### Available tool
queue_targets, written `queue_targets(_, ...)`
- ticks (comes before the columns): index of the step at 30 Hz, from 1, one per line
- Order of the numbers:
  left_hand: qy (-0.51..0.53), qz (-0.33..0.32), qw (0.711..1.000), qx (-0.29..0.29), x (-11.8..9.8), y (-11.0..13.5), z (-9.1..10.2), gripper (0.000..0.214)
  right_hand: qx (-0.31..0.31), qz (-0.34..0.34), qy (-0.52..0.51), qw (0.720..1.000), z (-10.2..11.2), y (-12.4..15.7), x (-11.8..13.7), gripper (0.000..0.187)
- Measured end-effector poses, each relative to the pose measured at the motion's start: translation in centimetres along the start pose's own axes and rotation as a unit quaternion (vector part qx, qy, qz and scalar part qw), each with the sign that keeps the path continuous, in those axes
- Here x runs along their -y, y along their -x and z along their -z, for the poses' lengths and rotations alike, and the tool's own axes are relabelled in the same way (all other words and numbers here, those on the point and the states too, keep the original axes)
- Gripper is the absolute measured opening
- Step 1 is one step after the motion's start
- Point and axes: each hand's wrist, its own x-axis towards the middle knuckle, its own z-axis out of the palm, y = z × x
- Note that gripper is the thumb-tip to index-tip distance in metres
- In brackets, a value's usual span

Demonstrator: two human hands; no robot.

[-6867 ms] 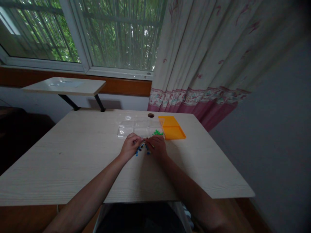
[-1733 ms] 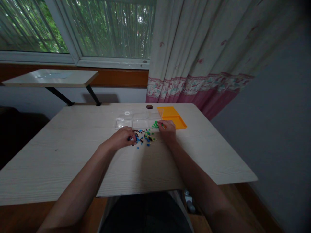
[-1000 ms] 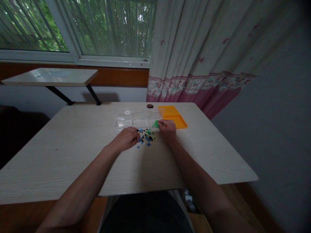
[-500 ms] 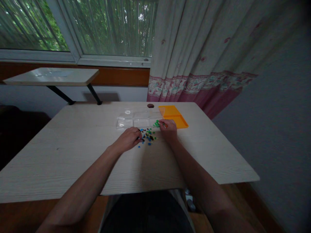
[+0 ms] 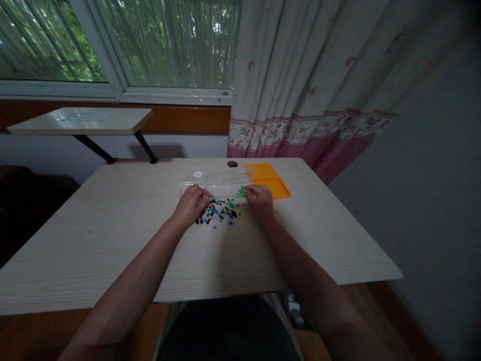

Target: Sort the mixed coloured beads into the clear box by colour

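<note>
Small loose pieces [image 5: 216,213] in blue, dark brown, green and yellow lie scattered on the table between my hands. Behind them lies a clear plastic compartment tray [image 5: 219,190], with green pieces [image 5: 241,191] in its near right compartment. My left hand [image 5: 191,204] is at the tray's near left edge, thumb and fingers pinched together; whatever they hold is too small to name. Beside the green pieces, my right hand [image 5: 261,200] has its fingers closed in a pinch, and its fingertips hide what is in them.
An orange plastic case [image 5: 277,188] lies opened out beyond my right hand. At the table's back edge is a dark round hole [image 5: 232,164]. A raised shelf [image 5: 82,120] on black legs stands at the back left. A curtain [image 5: 300,100] hangs behind.
My left hand has moved up and left from the pile to the tray's near left edge, uncovering more brown and blue pieces. My right hand has stayed nearly still.
</note>
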Motion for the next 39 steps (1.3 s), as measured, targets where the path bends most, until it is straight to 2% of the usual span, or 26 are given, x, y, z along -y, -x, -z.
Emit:
queue_targets(4, -0.053, 0.039, 0.994, -0.085, 0.6, -0.3, -0.7, 0.022, 0.004, 0.001, 0.011, 1.000, 0.0, 0.0, 0.1, 0.017)
queue_targets(9, -0.113, 0.054, 0.986, -0.112, 0.4, -0.8, -1.6, 0.023, 0.007, 0.009, 0.036, 0.999, -0.2, 0.1, 0.3, 0.015)
queue_targets(21, -0.144, 0.059, 0.985, -0.080, 0.6, -0.6, -2.6, 0.021, 0.009, 0.021, 0.038, 0.999, -0.2, 0.2, 0.3, 0.016)
queue_targets(29, -0.111, 0.029, 0.991, -0.063, 0.0, -0.3, -1.7, 0.026, 0.015, 0.048, 0.034, 0.998, 0.3, 0.2, 1.2, 0.015)
queue_targets(33, -0.118, 0.002, 0.993, -0.031, -0.9, 0.1, -0.8, 0.025, 0.048, 0.081, 0.051, 0.994, 1.1, 0.4, 2.4, 0.018)
queue_targets(39, -0.164, -0.024, 0.985, 0.041, -2.6, 0.7, -0.3, 0.023, 0.158, 0.121, 0.114, 0.973, 1.7, 1.0, 3.4, 0.014)
